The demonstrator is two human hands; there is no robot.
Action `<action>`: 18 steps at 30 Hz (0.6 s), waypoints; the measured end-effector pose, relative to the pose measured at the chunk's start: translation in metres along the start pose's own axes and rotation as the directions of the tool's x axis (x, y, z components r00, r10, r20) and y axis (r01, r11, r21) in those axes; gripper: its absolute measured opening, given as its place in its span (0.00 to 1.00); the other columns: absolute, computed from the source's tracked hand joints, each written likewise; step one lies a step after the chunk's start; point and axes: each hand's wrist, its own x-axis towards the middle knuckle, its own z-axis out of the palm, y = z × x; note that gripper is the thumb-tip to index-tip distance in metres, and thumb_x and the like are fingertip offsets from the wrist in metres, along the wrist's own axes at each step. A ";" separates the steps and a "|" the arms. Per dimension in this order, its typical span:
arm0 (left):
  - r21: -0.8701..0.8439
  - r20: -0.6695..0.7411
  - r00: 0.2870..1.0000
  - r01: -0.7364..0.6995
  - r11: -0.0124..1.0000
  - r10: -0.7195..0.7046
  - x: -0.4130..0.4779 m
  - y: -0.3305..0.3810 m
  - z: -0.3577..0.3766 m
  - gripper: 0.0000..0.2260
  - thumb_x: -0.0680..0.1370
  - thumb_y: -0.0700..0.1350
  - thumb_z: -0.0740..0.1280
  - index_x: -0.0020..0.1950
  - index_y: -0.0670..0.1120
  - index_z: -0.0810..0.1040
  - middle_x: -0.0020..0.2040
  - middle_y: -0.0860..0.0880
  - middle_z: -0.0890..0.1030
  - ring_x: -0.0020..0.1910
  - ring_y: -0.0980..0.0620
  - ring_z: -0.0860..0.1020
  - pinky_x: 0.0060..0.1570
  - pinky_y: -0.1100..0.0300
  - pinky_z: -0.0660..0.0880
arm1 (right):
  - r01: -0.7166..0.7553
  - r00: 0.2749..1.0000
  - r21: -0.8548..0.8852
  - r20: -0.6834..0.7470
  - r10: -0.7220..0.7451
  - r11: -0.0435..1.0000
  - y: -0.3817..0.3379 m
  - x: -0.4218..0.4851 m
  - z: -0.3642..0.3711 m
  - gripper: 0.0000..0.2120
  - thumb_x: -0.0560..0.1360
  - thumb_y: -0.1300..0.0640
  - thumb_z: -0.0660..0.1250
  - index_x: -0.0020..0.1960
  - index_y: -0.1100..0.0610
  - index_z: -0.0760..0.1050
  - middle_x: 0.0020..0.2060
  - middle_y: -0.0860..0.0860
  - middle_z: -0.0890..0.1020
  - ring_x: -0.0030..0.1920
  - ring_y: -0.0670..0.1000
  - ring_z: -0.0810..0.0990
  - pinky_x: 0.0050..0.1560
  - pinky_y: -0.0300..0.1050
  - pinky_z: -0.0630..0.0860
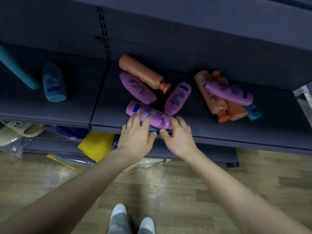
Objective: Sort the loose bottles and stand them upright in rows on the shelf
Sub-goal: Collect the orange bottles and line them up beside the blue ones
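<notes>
A: What is showing at lower left?
B: A beige sandal [18,130] is lying next to clear plastic wrap [14,150], and a yellow bag [97,144] is resting just beside a blue packet [69,132].
A: And nearer the camera?
B: A pair of white shoes [119,210] is standing on the wooden floor [185,184], which is catching pale glare.

Purple bottles [137,88]: four. Orange bottles [143,73]: three, two of them in the right-hand heap. Teal bottles [54,83]: two certain, one half buried. Long teal thing [16,68] far left: one, kind unclear. White shoes [119,215]: two.
</notes>
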 end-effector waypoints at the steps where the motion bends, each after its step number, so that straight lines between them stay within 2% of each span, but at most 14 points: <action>1: 0.002 -0.010 1.000 -0.010 1.000 0.010 0.007 -0.001 0.002 0.25 0.80 0.51 0.58 0.75 0.47 0.56 0.75 0.43 0.55 0.74 0.46 0.53 0.70 0.51 0.55 | 0.016 1.000 0.000 -0.021 -0.016 1.000 0.001 0.008 0.004 0.26 0.78 0.49 0.60 0.73 0.54 0.61 0.72 0.56 0.61 0.72 0.59 0.58 0.71 0.53 0.58; 5: 0.094 -0.027 0.999 -0.040 0.995 0.043 0.036 -0.007 0.011 0.25 0.80 0.51 0.57 0.76 0.49 0.56 0.75 0.44 0.55 0.73 0.44 0.54 0.68 0.50 0.57 | 0.031 0.998 -0.035 -0.055 -0.033 0.999 0.004 0.031 0.016 0.27 0.76 0.49 0.63 0.73 0.52 0.61 0.72 0.55 0.61 0.70 0.60 0.60 0.69 0.54 0.61; 9: 0.217 0.010 0.997 -0.073 0.974 0.073 0.064 -0.013 0.019 0.26 0.81 0.51 0.55 0.77 0.52 0.51 0.77 0.46 0.48 0.75 0.42 0.47 0.71 0.46 0.51 | 0.017 0.996 -0.135 -0.089 -0.029 0.991 0.009 0.039 0.025 0.26 0.77 0.50 0.63 0.73 0.48 0.62 0.69 0.53 0.63 0.66 0.58 0.63 0.64 0.49 0.67; 12: 0.247 0.032 0.997 -0.077 0.966 0.071 0.081 -0.010 0.022 0.24 0.81 0.52 0.53 0.77 0.55 0.52 0.78 0.48 0.45 0.76 0.39 0.44 0.71 0.44 0.50 | -0.007 0.992 -0.183 -0.126 -0.016 0.983 0.010 0.040 0.030 0.23 0.77 0.50 0.62 0.72 0.44 0.63 0.66 0.52 0.65 0.63 0.57 0.64 0.59 0.49 0.68; 18: 0.174 0.172 0.985 -0.034 0.984 0.004 0.111 0.002 0.022 0.22 0.82 0.56 0.48 0.76 0.57 0.55 0.77 0.53 0.38 0.74 0.35 0.37 0.71 0.39 0.44 | 0.012 0.987 -0.037 -0.157 -0.018 0.999 0.014 0.043 0.036 0.23 0.78 0.55 0.62 0.71 0.42 0.65 0.64 0.52 0.67 0.59 0.58 0.72 0.55 0.51 0.74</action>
